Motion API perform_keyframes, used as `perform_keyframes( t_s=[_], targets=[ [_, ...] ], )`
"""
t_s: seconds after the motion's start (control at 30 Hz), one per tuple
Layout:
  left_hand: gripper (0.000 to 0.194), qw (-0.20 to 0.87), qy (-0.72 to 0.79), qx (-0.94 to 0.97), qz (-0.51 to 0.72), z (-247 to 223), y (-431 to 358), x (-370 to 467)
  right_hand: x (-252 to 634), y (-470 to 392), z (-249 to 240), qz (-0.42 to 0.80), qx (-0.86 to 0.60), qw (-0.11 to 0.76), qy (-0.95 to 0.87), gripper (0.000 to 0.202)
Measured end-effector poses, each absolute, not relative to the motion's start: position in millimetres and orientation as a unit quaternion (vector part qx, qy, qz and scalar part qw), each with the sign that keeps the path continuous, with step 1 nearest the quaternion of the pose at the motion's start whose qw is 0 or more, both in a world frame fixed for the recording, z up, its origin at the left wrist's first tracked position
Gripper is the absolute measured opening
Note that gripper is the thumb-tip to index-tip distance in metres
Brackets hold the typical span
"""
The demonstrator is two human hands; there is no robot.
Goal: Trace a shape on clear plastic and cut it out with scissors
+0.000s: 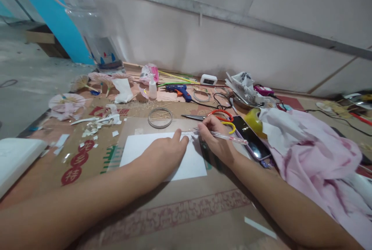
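Observation:
A sheet of white paper (139, 147) lies on cardboard under a clear sheet. My left hand (167, 153) rests on it, fingers bent and thumb and forefinger close together near the top edge; what they hold, if anything, is too small to tell. A thin dark line runs from those fingertips toward my right hand (215, 139), beside faint marks on the paper. A clear pen with red parts (229, 138) lies slanted in my right hand, its tip end by the paper's top right. Scissors with red and yellow handles (223, 116) lie just behind that hand.
Beyond the paper are a metal ring (160, 126) around thin sticks, a blue glue gun (180, 90) and a small white bottle (152, 87). A phone (252, 137), yellow tape roll (255, 122) and pink cloth (316, 145) lie right. Paper scraps (61, 140) and pale fans (66, 105) are left.

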State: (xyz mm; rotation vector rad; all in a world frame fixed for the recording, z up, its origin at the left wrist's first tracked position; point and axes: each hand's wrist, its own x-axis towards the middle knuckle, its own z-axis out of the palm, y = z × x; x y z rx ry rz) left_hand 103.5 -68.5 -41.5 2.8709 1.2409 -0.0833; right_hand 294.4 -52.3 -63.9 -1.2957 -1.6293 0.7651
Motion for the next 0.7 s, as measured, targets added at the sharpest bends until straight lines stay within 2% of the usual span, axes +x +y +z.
perform_keyframes(
  t_s=[0.13,0.3,0.47,0.6,0.7],
  targets=[
    [0.031,0.029,0.391,0.918,0.06,-46,-46,92,295,-54,-66,0.269,-0.51,0.424,-0.698,0.02],
    [0.027,-0.001,0.4,0.916,0.025,-38,-28,89,295,-50,-58,0.2,-0.502,0.393,-0.744,0.017],
    [0.026,-0.026,0.383,0.923,-0.003,-26,-28,103,302,-61,-14,0.177,-0.462,0.275,-0.824,0.015],
    [0.028,-0.04,0.39,0.92,-0.002,-19,-10,93,313,-78,16,0.15,-0.479,0.324,-0.802,0.02],
    [0.028,-0.065,0.439,0.896,0.022,-13,15,69,315,-80,16,0.155,-0.487,0.336,-0.791,0.022]
  ],
)
